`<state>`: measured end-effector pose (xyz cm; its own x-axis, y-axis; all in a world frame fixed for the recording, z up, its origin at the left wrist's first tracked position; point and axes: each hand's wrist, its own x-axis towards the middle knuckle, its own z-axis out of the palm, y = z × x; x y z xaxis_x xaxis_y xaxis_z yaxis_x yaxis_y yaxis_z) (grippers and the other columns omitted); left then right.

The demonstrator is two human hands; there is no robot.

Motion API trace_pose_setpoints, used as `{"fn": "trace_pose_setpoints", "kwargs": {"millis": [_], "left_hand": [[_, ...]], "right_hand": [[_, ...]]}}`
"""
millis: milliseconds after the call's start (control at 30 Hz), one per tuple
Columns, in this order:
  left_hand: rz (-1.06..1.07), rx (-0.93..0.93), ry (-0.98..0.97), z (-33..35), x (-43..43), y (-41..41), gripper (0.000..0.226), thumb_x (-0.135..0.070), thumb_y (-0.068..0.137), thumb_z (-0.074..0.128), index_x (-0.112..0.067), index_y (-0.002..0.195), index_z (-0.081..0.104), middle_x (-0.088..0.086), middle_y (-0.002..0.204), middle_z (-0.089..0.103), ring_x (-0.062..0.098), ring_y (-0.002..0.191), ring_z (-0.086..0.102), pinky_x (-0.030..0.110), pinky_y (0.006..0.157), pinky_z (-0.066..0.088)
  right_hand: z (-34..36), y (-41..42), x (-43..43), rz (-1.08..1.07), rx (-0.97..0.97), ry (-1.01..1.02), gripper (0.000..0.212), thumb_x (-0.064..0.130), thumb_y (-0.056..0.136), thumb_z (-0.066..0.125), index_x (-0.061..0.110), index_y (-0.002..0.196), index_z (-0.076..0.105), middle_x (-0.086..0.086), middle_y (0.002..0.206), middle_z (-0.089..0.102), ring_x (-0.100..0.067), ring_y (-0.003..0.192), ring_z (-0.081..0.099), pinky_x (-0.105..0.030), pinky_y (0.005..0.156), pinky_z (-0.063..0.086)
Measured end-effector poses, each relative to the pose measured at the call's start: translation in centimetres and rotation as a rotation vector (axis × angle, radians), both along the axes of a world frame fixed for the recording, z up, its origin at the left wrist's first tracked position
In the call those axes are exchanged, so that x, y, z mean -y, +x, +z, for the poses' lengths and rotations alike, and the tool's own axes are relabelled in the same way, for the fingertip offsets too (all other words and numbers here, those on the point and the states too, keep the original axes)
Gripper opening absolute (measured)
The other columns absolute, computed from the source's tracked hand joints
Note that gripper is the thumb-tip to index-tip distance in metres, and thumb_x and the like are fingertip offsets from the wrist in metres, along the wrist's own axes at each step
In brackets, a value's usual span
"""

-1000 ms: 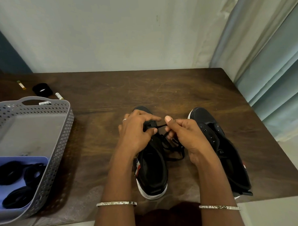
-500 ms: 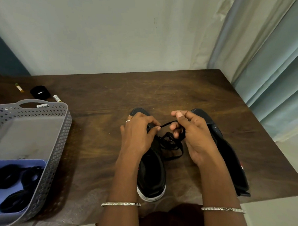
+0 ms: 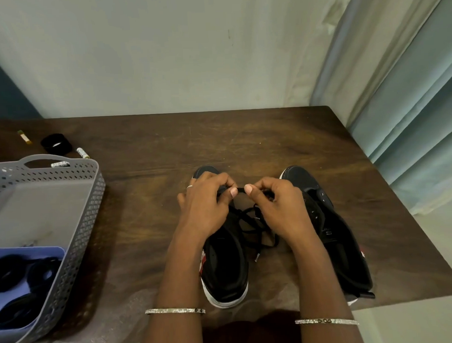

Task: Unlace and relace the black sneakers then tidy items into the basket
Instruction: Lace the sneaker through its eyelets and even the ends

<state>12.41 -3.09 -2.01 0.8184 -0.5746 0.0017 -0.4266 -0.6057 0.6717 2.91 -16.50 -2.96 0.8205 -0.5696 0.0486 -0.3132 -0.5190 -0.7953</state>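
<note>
Two black sneakers stand side by side near the table's front edge, toes pointing away from me. My left hand (image 3: 207,203) covers the toe end of the left sneaker (image 3: 225,267) and pinches the black lace (image 3: 255,222). My right hand (image 3: 276,202) pinches the same lace a thumb's width to the right, so a short stretch runs taut between my thumbs. Loose loops of lace hang between the shoes, one tip lying on the wood. The right sneaker (image 3: 336,234) lies partly under my right wrist. The grey perforated basket (image 3: 77,229) is at the left.
Inside the basket a pale blue tray (image 3: 29,251) holds several black bands. Behind the basket lie a black round object (image 3: 56,144), two small white tubes (image 3: 83,152) and a yellowish stick (image 3: 24,137). The wooden table (image 3: 244,142) ends at a curtain on the right.
My hands have drawn closer together over the left sneaker's toe end. The right hand dropped slightly and its thumb now meets the lace beside the left thumb. The shoes have not moved.
</note>
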Motion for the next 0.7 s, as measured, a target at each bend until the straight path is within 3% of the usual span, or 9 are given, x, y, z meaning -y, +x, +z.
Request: {"fn": "trace_pose_setpoints", "kwargs": {"millis": [67,133,233,367,467,533,600,700], "left_hand": [[0.021,0.011,0.03,0.0,0.0,0.0,0.006,-0.036,0.099,0.058,-0.04,0.094,0.06,-0.017,0.111,0.052,0.009,0.107,0.039,0.042,0.09,0.025],[0.074,0.011,0.037,-0.1,-0.1,0.0,0.008,-0.035,0.1,0.055,-0.039,0.093,0.058,-0.016,0.111,0.049,0.009,0.106,0.036,0.041,0.089,0.025],[0.193,-0.014,0.034,0.0,-0.2,0.1,0.012,-0.033,0.101,0.053,-0.038,0.09,0.058,-0.015,0.11,0.046,0.011,0.103,0.036,0.043,0.09,0.025],[0.325,-0.094,0.02,-0.4,-0.4,0.5,0.021,-0.033,0.101,0.055,-0.041,0.081,0.057,-0.01,0.11,0.049,0.022,0.114,0.049,0.051,0.1,0.033],[0.243,-0.11,-0.073,-0.6,-0.6,0.8,0.028,-0.031,0.1,0.056,-0.049,0.08,0.055,-0.006,0.116,0.056,0.027,0.119,0.052,0.059,0.102,0.038],[0.124,-0.061,-0.139,-0.6,-0.8,1.0,0.03,-0.029,0.101,0.054,-0.058,0.109,0.058,-0.011,0.131,0.053,0.024,0.129,0.046,0.06,0.107,0.034],[-0.074,-0.027,-0.219,-0.3,-1.0,1.1,0.038,-0.042,0.1,0.053,-0.063,0.13,0.047,-0.02,0.143,0.046,0.016,0.138,0.037,0.059,0.112,0.027],[-0.171,-0.055,-0.233,0.3,-1.0,0.8,0.024,-0.059,0.091,0.058,-0.066,0.114,0.057,-0.03,0.143,0.043,0.009,0.141,0.028,0.057,0.114,0.022]], "right_hand": [[-0.1,0.0,-0.2,0.02,-0.061,0.095,0.032,0.042,0.1,0.059,0.024,0.076,0.07,0.006,0.064,0.064,-0.004,0.059,0.055,-0.022,0.059,0.042],[0.3,-0.2,-0.2,-0.002,-0.015,0.343,0.037,0.039,0.102,0.055,0.019,0.073,0.067,0.006,0.062,0.059,-0.007,0.061,0.052,-0.027,0.064,0.043],[1.2,-1.0,0.6,-0.079,0.144,0.625,0.038,0.035,0.103,0.055,0.018,0.07,0.065,0.006,0.063,0.053,-0.007,0.062,0.051,-0.024,0.067,0.043],[1.9,-1.3,1.2,-0.21,0.39,0.759,0.037,0.03,0.104,0.055,0.018,0.071,0.066,0.004,0.069,0.058,-0.011,0.069,0.053,-0.03,0.076,0.045],[2.0,-1.0,0.7,-0.205,0.441,0.671,0.036,0.03,0.104,0.054,0.016,0.074,0.066,0.002,0.071,0.057,-0.01,0.068,0.05,-0.028,0.076,0.044],[1.7,-0.7,0.3,-0.124,0.346,0.511,0.036,0.033,0.104,0.054,0.016,0.074,0.066,0.0,0.07,0.056,-0.01,0.066,0.049,-0.028,0.072,0.043],[1.5,-0.4,-0.1,-0.023,0.242,0.36,0.036,0.035,0.103,0.056,0.018,0.075,0.069,0.01,0.064,0.057,-0.004,0.063,0.05,-0.03,0.067,0.041],[1.5,0.1,-0.9,0.091,0.185,0.31,0.034,0.034,0.103,0.055,0.018,0.077,0.07,0.019,0.058,0.056,0.002,0.058,0.051,-0.023,0.063,0.038]]}}
